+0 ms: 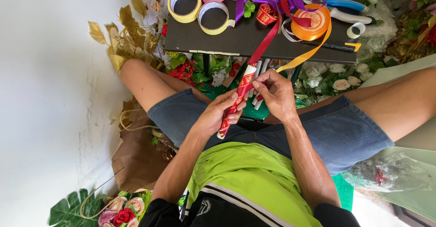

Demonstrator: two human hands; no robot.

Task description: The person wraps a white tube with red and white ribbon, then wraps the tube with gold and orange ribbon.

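I see left hand (218,113) closed around a white stick (236,101) wrapped in red patterned ribbon (262,45), held tilted over the lap. Right hand (275,93) pinches the ribbon at the stick's upper end. Orange ribbon spool (310,23) sits on the dark table (236,41) beyond.

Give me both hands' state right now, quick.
Left hand: closed around the red-ribbon-wrapped stick.
Right hand: fingers pinched at the stick's upper part, on the red ribbon.

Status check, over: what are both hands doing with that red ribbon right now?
Left hand grips the red patterned ribbon. Right hand pinches its upper part. Orange ribbon trails just behind the right hand.
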